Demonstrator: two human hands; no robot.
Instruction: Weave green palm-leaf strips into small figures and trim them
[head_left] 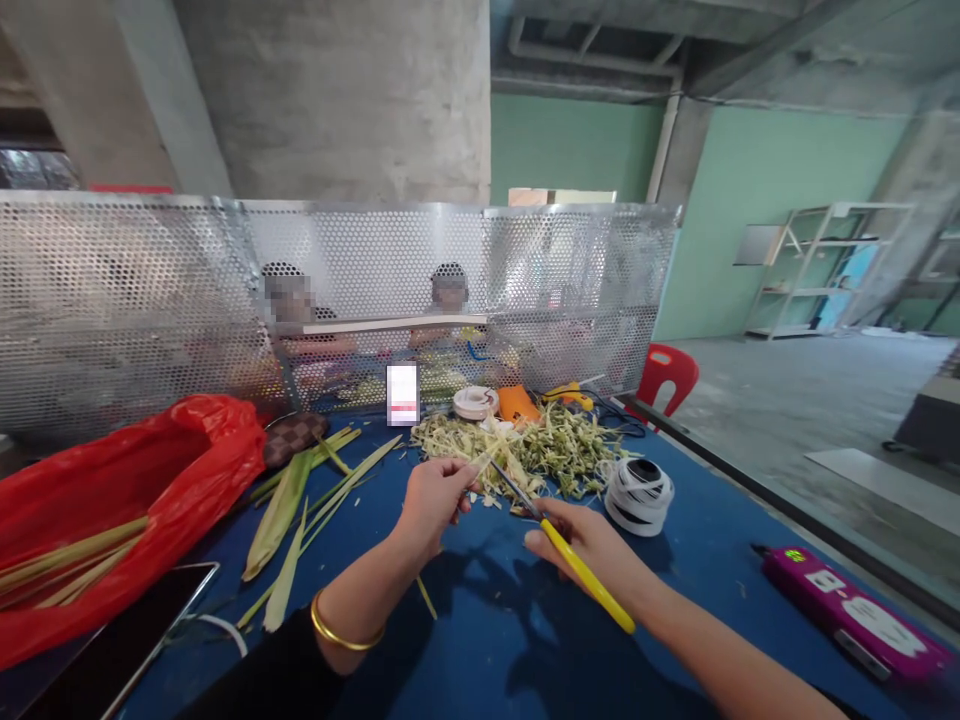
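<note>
My left hand is closed, thumb and fingers pinching a thin pale-green leaf strip over the table. My right hand grips yellow-handled scissors; their blades point up and left, with the tips close to the strip. Whether the blades touch it I cannot tell. Just beyond both hands lies a heap of cut leaf pieces, pale and green. Longer leaf strips rest on the blue table left of my left hand, and a thin stalk hangs below that hand.
A red plastic bag with leaves and a tablet lie at left. White ribbon spool and purple device sit at right. A lit phone stands before a perforated metal screen; people sit behind it.
</note>
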